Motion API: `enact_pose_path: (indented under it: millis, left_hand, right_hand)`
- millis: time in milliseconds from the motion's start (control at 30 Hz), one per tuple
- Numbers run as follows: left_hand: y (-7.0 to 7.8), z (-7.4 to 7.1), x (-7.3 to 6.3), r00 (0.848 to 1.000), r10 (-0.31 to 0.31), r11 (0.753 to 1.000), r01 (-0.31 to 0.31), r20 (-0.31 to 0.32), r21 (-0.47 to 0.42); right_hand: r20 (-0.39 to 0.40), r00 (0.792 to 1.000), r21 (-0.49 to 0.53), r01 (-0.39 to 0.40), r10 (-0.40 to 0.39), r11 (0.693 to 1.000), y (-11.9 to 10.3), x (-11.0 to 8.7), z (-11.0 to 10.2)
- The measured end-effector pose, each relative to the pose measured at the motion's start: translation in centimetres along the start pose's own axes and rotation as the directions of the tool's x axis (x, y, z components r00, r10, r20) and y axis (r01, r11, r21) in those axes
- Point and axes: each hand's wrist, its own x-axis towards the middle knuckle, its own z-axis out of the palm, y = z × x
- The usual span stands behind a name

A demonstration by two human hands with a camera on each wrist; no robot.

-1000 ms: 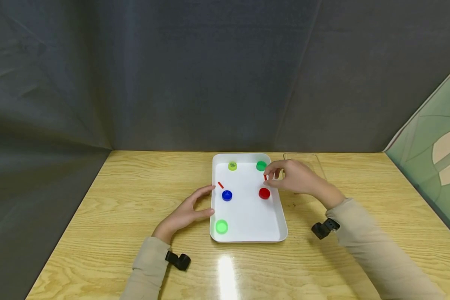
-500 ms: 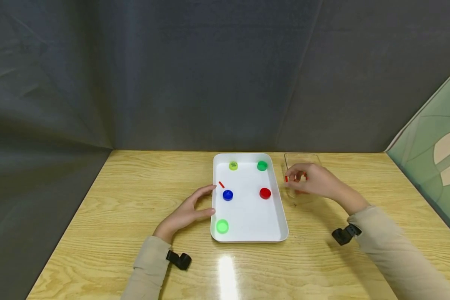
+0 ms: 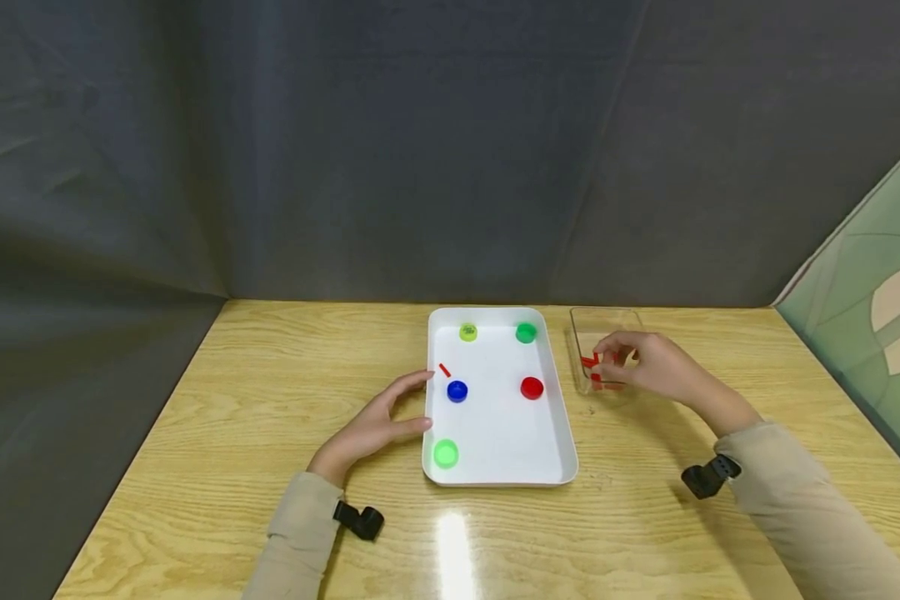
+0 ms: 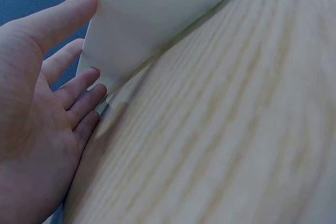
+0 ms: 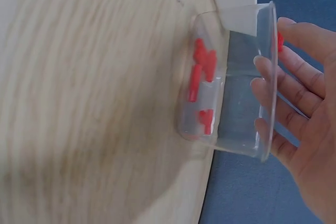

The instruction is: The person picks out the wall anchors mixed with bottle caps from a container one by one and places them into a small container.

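Note:
Over the clear plastic box (image 5: 247,72), my right hand (image 3: 648,367) pinches a small red stick (image 5: 280,41) between thumb and forefinger. The other fingers of that hand reach past the box's rim in the right wrist view. Several more red pieces (image 5: 195,82) lie on the bottom of the box. My left hand (image 3: 371,429) rests its fingertips and thumb against the left wall of the white tray (image 3: 495,482), its fingers spread. Inside the tray, one red stick (image 3: 445,370) lies beside a blue bottle cap (image 3: 457,391).
The tray also holds a red cap (image 3: 532,387), a dark green cap (image 3: 526,332), a yellow-green cap (image 3: 468,332) and a light green cap (image 3: 446,453). A grey curtain (image 3: 420,167) rises behind the wooden table (image 3: 307,350).
My right hand has moved right, from above the tray to above the clear box, with a red stick in its fingers. The left hand stays in place at the tray.

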Motion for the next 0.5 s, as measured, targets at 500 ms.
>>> enact_pose_path:
  millis: [500]
  left_hand:
    - [-0.12,0.0,0.01,1.0,0.012,1.0,-0.012,0.0,0.0]
  right_hand:
    - [-0.01,1.0,-0.025,-0.007,0.007,1.0,0.76,-0.21,0.35]
